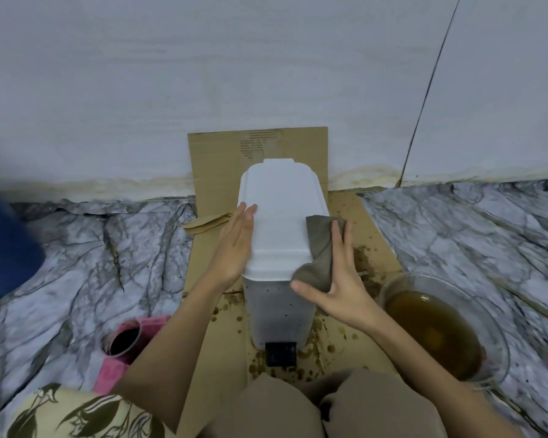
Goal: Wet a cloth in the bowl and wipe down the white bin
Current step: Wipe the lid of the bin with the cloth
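Note:
A white pedal bin (279,213) stands on cardboard in the middle, lid down, with dark specks on its front wall and a black pedal at its foot. My left hand (236,245) lies flat with fingers apart against the left side of the lid. My right hand (336,279) presses a grey-brown cloth (320,245) against the right edge of the lid. A clear bowl (497,327) of murky brown water sits on the floor to the right of the bin.
Stained cardboard (215,184) covers the floor under the bin and leans on the white wall behind. A pink cup (124,339) with dark liquid lies at the lower left. A blue container (0,241) is at the far left. My knees fill the bottom edge.

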`<state>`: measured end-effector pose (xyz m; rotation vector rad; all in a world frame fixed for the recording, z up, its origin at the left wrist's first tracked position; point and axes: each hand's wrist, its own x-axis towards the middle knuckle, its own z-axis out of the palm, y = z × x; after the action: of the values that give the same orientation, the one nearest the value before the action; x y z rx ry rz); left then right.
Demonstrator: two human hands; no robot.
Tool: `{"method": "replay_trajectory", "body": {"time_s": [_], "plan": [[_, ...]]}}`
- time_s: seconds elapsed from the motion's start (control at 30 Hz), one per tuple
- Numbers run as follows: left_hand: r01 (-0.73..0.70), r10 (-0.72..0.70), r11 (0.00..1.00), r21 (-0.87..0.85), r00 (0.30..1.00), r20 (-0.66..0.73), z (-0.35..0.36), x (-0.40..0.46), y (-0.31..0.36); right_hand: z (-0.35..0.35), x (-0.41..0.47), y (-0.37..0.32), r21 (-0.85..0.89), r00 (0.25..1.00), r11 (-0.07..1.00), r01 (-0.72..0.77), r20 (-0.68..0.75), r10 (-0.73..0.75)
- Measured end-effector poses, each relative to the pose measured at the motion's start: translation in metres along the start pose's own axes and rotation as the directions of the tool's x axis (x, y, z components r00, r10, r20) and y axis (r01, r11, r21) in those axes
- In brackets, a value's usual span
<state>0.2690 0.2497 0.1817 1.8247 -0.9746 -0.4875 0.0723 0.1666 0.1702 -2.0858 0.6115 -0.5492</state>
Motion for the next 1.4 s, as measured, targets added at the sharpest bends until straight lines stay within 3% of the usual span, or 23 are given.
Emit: {"method": "replay_trajectory", "body": {"time_s": [0.13,0.33,0.5,0.73,0.87,1.0,1.23,1.3,1.4], "plan": [[-0.006,0.006,1.0,0.009,1.0,0.013,0.0,0.002,-0.004,-0.016,0.001,0.001,-0.112,0.992,0.993,0.036,0.123,-0.022],[-0.024,0.024,1.0,0.017,0.999,-0.031,0.005,0.006,-0.004,-0.014,0.012,-0.009,-0.444,0.994,0.89,0.106,0.08,-0.078],[-0.054,0.056,0.998,0.036,0.997,-0.045,0.008,0.007,-0.004,0.003,0.035,-0.035,-0.548,0.976,0.808,0.215,0.13,-0.172],[-0.056,0.056,0.997,0.046,0.998,0.001,0.002,0.005,-0.005,-0.002,0.038,-0.036,-0.491,0.947,0.819,0.297,0.263,-0.185],[-0.038,0.037,0.999,0.033,0.999,0.009,0.007,0.004,0.0,-0.049,0.024,-0.016,-0.238,0.957,0.957,0.167,0.273,-0.099],[-0.034,0.034,0.999,0.017,0.999,0.002,0.005,0.003,-0.002,-0.072,0.028,-0.012,-0.083,0.977,0.996,0.006,0.213,0.012],[-0.041,0.042,0.999,0.029,0.998,-0.042,0.004,0.005,-0.005,-0.016,0.037,-0.033,-0.313,0.994,0.949,-0.049,0.079,0.077],[-0.038,0.039,0.999,0.034,0.999,-0.03,0.002,0.006,-0.006,-0.013,0.04,-0.033,-0.217,0.996,0.973,-0.079,0.023,0.087],[-0.047,0.048,0.997,0.053,0.999,-0.006,0.003,0.005,-0.005,-0.03,0.036,-0.022,0.124,0.988,0.981,-0.149,-0.015,0.152]]}}
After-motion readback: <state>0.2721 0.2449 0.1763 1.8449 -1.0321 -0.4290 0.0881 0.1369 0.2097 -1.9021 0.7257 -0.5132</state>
